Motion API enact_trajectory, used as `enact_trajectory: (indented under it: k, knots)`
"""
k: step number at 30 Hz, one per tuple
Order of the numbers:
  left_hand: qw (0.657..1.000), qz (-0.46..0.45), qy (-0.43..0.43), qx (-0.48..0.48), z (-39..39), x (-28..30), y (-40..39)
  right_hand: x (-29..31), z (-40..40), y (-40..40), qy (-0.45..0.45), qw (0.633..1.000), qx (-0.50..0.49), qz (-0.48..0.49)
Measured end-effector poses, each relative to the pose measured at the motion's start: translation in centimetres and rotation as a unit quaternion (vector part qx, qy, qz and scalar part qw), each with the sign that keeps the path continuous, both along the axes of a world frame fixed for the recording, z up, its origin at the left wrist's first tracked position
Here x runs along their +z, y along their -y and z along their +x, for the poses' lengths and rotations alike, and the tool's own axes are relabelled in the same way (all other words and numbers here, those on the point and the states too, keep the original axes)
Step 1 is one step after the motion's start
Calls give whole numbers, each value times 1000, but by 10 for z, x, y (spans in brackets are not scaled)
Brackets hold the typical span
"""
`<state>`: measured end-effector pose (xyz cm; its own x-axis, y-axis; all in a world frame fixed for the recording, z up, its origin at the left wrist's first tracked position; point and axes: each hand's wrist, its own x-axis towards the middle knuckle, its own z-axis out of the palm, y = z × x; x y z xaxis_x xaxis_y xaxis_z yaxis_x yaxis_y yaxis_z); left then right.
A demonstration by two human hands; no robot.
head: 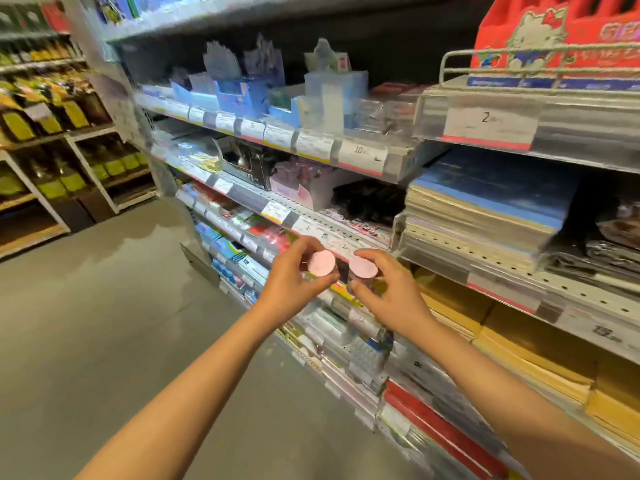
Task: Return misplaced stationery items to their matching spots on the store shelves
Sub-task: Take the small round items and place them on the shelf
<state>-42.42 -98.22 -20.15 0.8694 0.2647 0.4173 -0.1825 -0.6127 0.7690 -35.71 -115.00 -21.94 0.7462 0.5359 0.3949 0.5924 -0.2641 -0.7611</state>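
**Two pink-lidded jars held up before a stationery aisle**

A person stands facing a store's stationery shelves with both bare arms stretched forward. The left hand (294, 278) is closed around a small clear jar with a pink lid (321, 262), fingers curled over the top and thumb pressed beneath. The right hand (388, 289) grips a second pink-lidded jar (363, 266) in the same fashion. The two jars sit just beside each other, nearly touching, lids tilted toward the camera; what they contain cannot be made out through the motion blur.

Directly beyond both hands runs a perforated shelf edge (332, 233) lined with price labels. Above and to the right of the right hand lies a thick stack of notebooks with a blue cover on top (491, 199), and below that hand, stacks of yellow-brown envelopes (530, 355). Higher still, above the right hand, a red cartoon-cat display box (554, 32) sits behind a wire rail. Up from the left hand, blue cardboard display boxes (239, 95) hold small goods. Well off to the left of the left hand, across the grey floor (104, 306), wooden racks carry bottles with yellow-green labels (52, 123).
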Motion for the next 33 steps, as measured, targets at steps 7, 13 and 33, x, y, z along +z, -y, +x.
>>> enact_trajectory:
  k: [7,13,33]
  knots:
    - [999,-23,19,38,67,17,-84,15,63,-88,-7,999,-14,33]
    - [995,-63,17,78,127,14,-141,14,96,-136,-34,995,-59,78]
    - [974,200,-2,-104,273,-7,-254,7,119,-225,25,938,-320,127]
